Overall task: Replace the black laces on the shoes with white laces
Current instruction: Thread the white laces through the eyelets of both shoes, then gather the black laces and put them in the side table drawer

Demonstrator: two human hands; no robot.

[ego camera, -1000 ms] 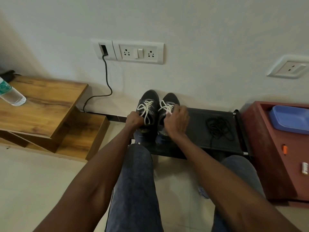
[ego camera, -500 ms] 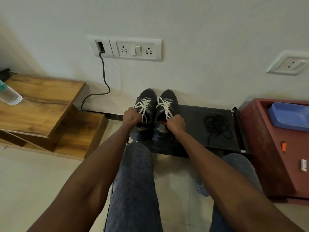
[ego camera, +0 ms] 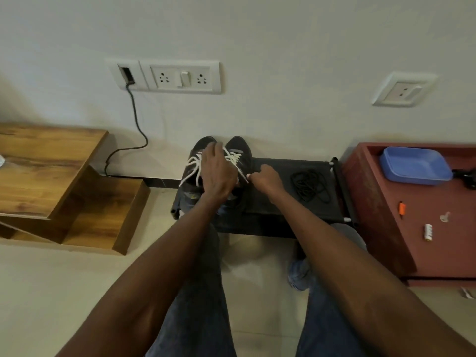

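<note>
Two black shoes stand side by side on a low black rack (ego camera: 278,202) against the wall: the left shoe (ego camera: 199,146) and the right shoe (ego camera: 242,150). Both carry white laces (ego camera: 192,168). My left hand (ego camera: 219,173) lies over the middle of the pair, fingers reaching toward the toes and covering much of the lacing. My right hand (ego camera: 264,177) sits just right of the right shoe and pinches a white lace end, pulled taut. A tangle of black laces (ego camera: 309,185) lies on the rack further right.
A wooden stepped table (ego camera: 51,173) stands at the left. A red cabinet (ego camera: 386,210) at the right holds a blue tray (ego camera: 414,164) and small items. A black cable (ego camera: 134,119) hangs from the wall sockets. My legs stretch along the floor below.
My left hand moved from the left shoe's side up over both shoes. My right hand shifted right, drawing a white lace end out. The left shoe's lace ends now lie spread loose.
</note>
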